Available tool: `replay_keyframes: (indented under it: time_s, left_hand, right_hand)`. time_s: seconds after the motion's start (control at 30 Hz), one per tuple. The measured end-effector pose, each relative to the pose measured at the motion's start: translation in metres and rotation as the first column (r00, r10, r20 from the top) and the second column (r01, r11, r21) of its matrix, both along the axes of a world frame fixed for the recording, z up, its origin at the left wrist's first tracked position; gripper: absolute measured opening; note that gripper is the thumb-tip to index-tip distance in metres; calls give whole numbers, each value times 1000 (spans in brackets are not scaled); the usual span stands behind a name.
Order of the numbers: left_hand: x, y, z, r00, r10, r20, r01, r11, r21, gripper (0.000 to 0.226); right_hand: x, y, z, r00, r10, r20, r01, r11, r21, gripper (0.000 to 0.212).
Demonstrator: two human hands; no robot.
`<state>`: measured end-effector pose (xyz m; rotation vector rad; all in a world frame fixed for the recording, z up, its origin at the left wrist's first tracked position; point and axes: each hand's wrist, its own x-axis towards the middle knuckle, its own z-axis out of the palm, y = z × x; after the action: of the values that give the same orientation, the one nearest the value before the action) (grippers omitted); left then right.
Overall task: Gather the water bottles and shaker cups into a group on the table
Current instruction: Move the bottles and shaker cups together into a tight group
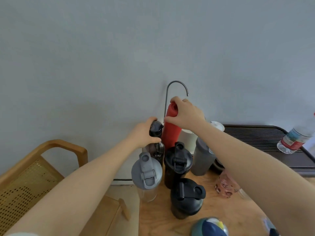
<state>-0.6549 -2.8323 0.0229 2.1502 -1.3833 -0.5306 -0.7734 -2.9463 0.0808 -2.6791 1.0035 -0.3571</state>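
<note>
On the wooden table [158, 217] stands a cluster of drink containers. My left hand [142, 132] grips the black cap of a dark smoky bottle [156, 149]. My right hand [186, 114] holds the top of a tall red bottle [170, 133] right beside it. In front stand a clear shaker with a grey lid [146, 172], a black shaker [178, 164] and a second black shaker [187, 198]. A grey bottle [202, 157] stands under my right forearm. A pink patterned cup [225, 186] sits to the right.
A curved metal tap [177, 84] rises behind the red bottle, with a white cylinder [187, 138] at its base. A dark slatted tray [255, 135] with a lying plastic bottle [296, 137] is at right. A wooden rattan chair [34, 171] is at left. A green-blue lid [211, 227] shows at the bottom.
</note>
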Motion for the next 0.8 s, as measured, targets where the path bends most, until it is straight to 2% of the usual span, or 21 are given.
replay_keyframes:
  time_s: [0.1, 0.23, 0.37, 0.5, 0.63, 0.8]
  left_hand:
    - [8, -3, -6, 999, 4, -40, -6, 998, -69, 73]
    - [20, 0, -17, 996, 42, -82, -53, 989, -139, 74]
    - [25, 1, -20, 996, -35, -83, 22, 988, -155, 74]
    - [30, -2, -17, 991, -96, -98, 79, 983, -164, 72]
    - [28, -9, -13, 985, -145, -96, 128, 978, -165, 71]
    - [22, -16, -8, 983, -151, -105, 136, 981, -141, 70]
  right_hand:
    - [6, 1, -17, 999, -7, -43, 8, 1000, 13, 59]
    - [10, 2, -36, 987, -23, -161, 30, 999, 41, 60]
    - [13, 1, -47, 946, -23, -323, 35, 999, 31, 67]
    - [10, 0, -57, 914, -15, -406, 38, 998, 49, 73]
    - [-3, -5, -64, 937, -67, -343, 103, 991, 86, 69]
    - [-17, -9, -69, 953, -62, -295, 123, 974, 191, 84]
